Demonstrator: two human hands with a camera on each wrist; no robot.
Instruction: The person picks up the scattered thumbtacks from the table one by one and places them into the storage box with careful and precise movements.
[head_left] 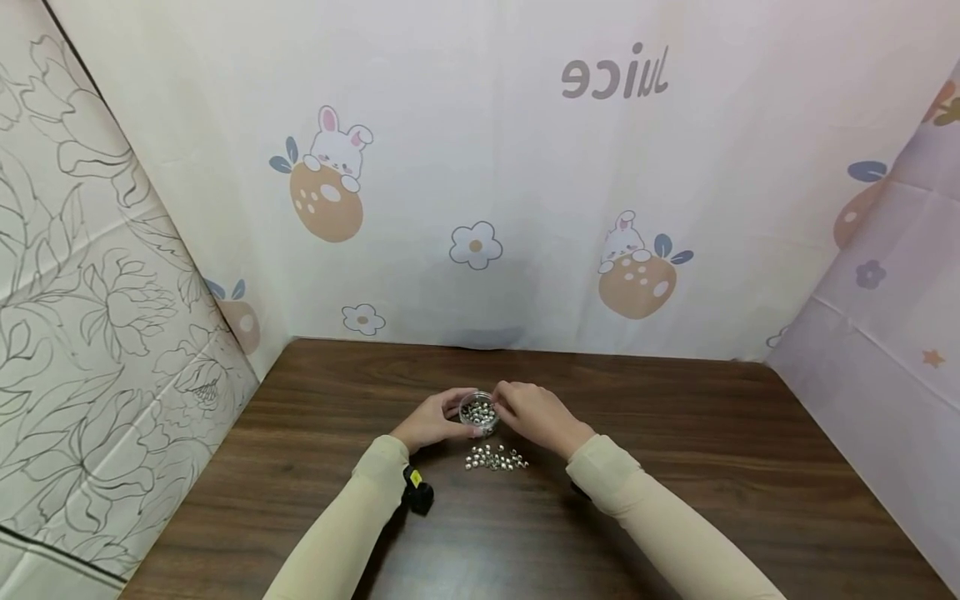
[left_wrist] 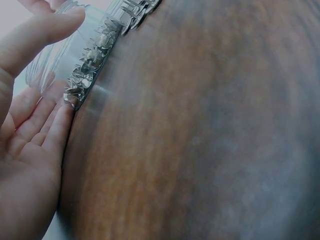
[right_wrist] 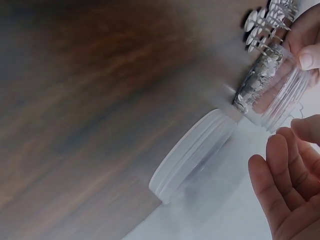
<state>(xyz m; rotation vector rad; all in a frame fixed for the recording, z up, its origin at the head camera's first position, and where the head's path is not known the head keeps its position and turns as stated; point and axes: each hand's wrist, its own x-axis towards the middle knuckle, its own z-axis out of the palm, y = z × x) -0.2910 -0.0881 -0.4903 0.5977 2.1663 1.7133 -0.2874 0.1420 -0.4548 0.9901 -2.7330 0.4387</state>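
Note:
My left hand point(head_left: 429, 421) grips a small clear jar point(right_wrist: 287, 97), thumb on one side and fingers on the other. Silver thumbtacks point(head_left: 478, 412) fill the lower part of the jar, which stands upright on the table. At its rim is my right hand point(head_left: 538, 415), its thumb and forefinger tips close together; whether a thumbtack is between them is hidden. More silver thumbtacks point(head_left: 495, 458) lie in a loose group on the near side of the jar. The right wrist view also shows a round translucent lid point(right_wrist: 192, 155) on the table beside the jar.
A dark wood-grain table point(head_left: 712, 483) carries everything. Printed cloth point(head_left: 480, 150) hangs behind its far edge, with more cloth at both sides. A black device with a yellow mark point(head_left: 417, 490) sits at the left wrist.

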